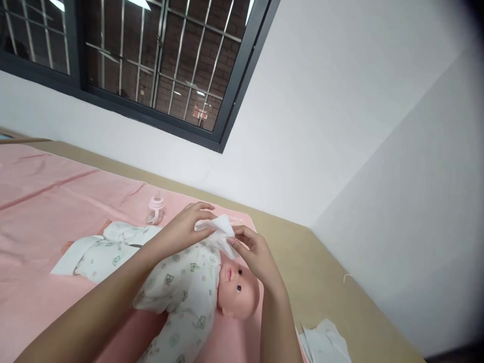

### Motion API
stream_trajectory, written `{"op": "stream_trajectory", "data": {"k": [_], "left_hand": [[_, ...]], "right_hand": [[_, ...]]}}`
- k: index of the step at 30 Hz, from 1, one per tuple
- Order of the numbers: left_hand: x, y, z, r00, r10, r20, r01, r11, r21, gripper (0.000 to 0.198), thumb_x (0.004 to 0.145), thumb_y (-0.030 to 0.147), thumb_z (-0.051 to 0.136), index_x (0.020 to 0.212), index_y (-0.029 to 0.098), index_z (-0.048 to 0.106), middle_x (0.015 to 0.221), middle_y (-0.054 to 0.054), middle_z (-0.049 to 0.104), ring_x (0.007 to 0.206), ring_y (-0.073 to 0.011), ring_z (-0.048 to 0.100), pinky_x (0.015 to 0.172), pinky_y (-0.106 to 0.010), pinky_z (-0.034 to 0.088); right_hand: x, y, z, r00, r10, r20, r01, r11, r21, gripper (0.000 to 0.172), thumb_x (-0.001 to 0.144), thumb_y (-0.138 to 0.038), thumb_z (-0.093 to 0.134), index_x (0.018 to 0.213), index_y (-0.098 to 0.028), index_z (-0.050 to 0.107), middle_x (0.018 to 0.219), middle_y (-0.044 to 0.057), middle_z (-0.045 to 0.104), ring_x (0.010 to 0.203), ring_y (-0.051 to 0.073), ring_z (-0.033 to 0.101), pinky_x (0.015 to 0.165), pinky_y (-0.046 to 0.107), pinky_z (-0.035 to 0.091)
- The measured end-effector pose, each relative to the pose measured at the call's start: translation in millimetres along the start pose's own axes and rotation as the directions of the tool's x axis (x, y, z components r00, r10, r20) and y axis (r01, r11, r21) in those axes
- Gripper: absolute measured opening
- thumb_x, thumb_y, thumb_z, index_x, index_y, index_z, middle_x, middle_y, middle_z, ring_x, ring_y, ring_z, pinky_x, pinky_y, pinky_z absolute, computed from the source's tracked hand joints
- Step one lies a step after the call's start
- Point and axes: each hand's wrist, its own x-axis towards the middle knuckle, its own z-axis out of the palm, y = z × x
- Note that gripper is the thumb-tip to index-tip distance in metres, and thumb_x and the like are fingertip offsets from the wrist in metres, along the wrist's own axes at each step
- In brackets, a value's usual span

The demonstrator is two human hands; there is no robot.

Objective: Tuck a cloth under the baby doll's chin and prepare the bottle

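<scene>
A baby doll (237,290) in a white printed romper (177,287) lies on a pink sheet (49,201), head toward the right. Just above the doll's head, both my hands hold one white wipe (221,233). My left hand (185,227) pinches its upper left edge with closed fingers. My right hand (253,254) pinches its lower right corner.
A small pink feeding bottle (156,207) stands on the sheet beyond the doll. Loose white wipes (325,343) lie at the lower right on the tan surface (321,272). A white wall and a barred window (151,60) rise behind.
</scene>
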Motion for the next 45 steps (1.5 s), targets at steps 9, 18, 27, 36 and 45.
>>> {"op": "stream_trajectory", "data": {"k": [9,18,27,36,45], "left_hand": [[2,-66,-68.0,0.946,-0.205,-0.25,0.194,0.979,-0.069,0.04,0.083,0.046,0.053,0.118,0.026,0.06,0.13,-0.004,0.054,0.12,-0.0249,0.049,0.1,-0.038,0.04],[3,-138,-87.6,0.802,-0.541,-0.253,0.501,0.84,-0.208,0.055,0.079,0.043,0.055,0.127,0.017,0.05,0.127,-0.013,0.053,0.112,-0.0266,0.055,0.095,-0.037,0.043],[3,-182,-83.2,0.754,-0.626,-0.2,0.612,0.78,-0.132,0.064,0.078,0.031,0.051,0.138,0.016,0.034,0.129,-0.017,0.051,0.115,-0.0269,0.055,0.096,-0.037,0.042],[1,-194,-79.9,0.74,-0.659,-0.136,0.656,0.751,-0.068,0.07,0.077,0.02,0.051,0.142,0.011,0.028,0.132,-0.022,0.047,0.116,-0.0297,0.054,0.094,-0.037,0.043],[6,-197,-68.9,0.72,-0.689,-0.085,0.69,0.723,-0.021,0.081,0.07,0.006,0.054,0.146,0.015,0.025,0.129,-0.021,0.05,0.111,-0.0293,0.058,0.089,-0.035,0.045]], "right_hand": [[25,50,-18,0.946,0.269,-0.183,-0.218,0.942,0.257,0.048,0.06,-0.047,0.08,0.088,-0.019,0.054,0.064,-0.003,0.059,0.055,0.01,0.049,0.053,0.022,0.037],[38,75,-48,0.881,0.375,-0.287,-0.413,0.907,-0.084,0.031,0.056,-0.039,0.072,0.072,-0.017,0.058,0.063,-0.001,0.058,0.052,0.01,0.047,0.046,0.021,0.031],[89,76,-36,0.891,0.333,-0.309,-0.392,0.907,-0.152,0.027,0.063,-0.028,0.064,0.085,-0.015,0.073,0.082,0.004,0.068,0.068,0.014,0.056,0.06,0.025,0.04],[125,100,-31,0.838,0.442,-0.318,-0.474,0.88,-0.027,0.026,0.067,-0.014,0.066,0.093,-0.015,0.067,0.093,0.009,0.069,0.077,0.016,0.063,0.077,0.034,0.051],[104,125,-48,0.755,0.595,-0.278,-0.645,0.75,-0.148,0.025,0.07,-0.011,0.064,0.094,-0.014,0.067,0.097,0.011,0.069,0.069,0.015,0.065,0.07,0.031,0.053]]}}
